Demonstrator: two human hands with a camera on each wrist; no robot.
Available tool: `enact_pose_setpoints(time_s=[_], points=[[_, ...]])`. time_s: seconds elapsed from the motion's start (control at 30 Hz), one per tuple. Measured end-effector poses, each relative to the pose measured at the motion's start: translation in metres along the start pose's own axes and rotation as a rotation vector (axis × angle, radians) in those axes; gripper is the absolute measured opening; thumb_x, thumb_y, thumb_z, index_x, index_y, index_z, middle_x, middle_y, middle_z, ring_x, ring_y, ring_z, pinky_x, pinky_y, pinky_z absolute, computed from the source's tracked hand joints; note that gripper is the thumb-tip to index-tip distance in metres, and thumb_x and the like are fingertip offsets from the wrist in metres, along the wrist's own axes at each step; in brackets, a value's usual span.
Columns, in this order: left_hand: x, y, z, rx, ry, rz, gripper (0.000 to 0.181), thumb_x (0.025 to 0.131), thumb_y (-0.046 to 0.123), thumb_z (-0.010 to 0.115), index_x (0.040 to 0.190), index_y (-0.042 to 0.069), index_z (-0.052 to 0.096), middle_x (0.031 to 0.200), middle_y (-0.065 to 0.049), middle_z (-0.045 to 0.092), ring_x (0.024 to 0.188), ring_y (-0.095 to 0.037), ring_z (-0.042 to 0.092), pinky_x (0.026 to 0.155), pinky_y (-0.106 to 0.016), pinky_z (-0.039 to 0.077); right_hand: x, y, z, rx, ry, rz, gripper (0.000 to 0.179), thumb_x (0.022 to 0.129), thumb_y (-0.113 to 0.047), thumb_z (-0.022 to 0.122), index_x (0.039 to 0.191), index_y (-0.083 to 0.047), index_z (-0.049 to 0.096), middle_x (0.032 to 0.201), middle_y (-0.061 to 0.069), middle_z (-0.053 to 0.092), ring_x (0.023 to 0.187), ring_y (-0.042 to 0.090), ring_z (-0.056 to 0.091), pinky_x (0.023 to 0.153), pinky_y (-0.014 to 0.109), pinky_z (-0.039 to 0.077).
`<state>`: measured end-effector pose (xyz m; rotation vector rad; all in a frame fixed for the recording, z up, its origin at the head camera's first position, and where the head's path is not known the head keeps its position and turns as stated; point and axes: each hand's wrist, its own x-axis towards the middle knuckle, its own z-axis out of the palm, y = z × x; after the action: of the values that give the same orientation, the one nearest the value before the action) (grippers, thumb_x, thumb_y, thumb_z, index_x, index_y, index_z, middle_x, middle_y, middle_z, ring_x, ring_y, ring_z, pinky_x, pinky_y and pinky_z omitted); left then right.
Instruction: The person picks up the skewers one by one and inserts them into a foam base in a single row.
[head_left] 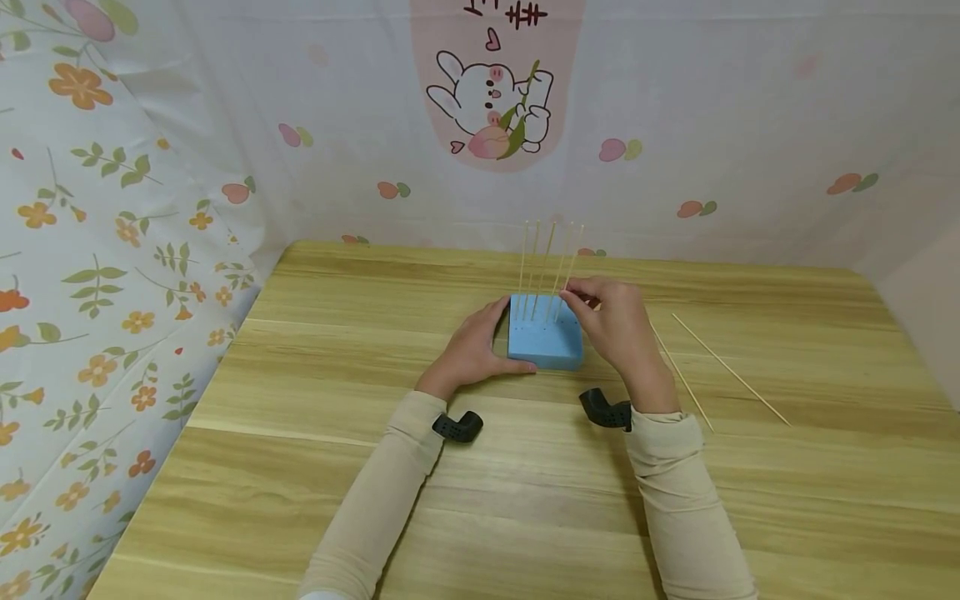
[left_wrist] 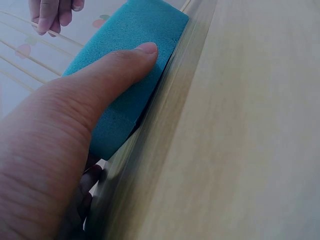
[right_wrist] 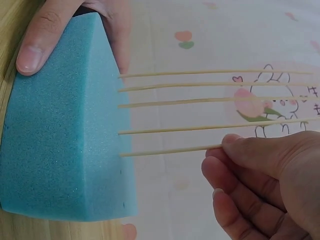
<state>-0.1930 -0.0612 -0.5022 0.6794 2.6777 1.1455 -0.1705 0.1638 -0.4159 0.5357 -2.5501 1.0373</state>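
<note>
A light blue foam block (head_left: 546, 343) sits on the wooden table with several thin bamboo skewers (right_wrist: 200, 101) standing upright in a row along its far part. My left hand (head_left: 471, 348) grips the block from its left side. In the left wrist view the thumb (left_wrist: 117, 67) lies across the block's front face, with the other fingers mostly hidden behind it. My right hand (head_left: 617, 321) pinches the rightmost skewer (right_wrist: 172, 150) between thumb and forefinger, a little above the foam. That skewer's lower end meets the block's top. Small holes show in the top surface.
Two loose skewers (head_left: 731, 369) lie on the table (head_left: 300, 433) to the right of my right hand. A white printed cloth (head_left: 337, 108) hangs behind the table, and a floral one (head_left: 112, 292) hangs at the left. Black wrist mounts (head_left: 459, 427) sit at both sleeves.
</note>
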Motion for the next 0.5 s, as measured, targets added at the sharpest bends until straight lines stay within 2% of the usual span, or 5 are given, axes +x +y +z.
enact_pose_setpoints(time_s=[0.5], points=[[-0.0001,0.0008,-0.0003,0.001,-0.002,-0.012,0.123,0.076,0.054,0.089,0.166,0.007,0.020,0.166,-0.013,0.033,0.150,-0.035,0.033,0.121,-0.052,0.030,-0.0001,0.0029,0.0014,0.002,0.016,0.004,0.014,0.098,-0.005,0.072,0.102,0.006,0.080,0.089,0.015,0.077,0.077,0.029,0.070,0.066,0.041,0.052]])
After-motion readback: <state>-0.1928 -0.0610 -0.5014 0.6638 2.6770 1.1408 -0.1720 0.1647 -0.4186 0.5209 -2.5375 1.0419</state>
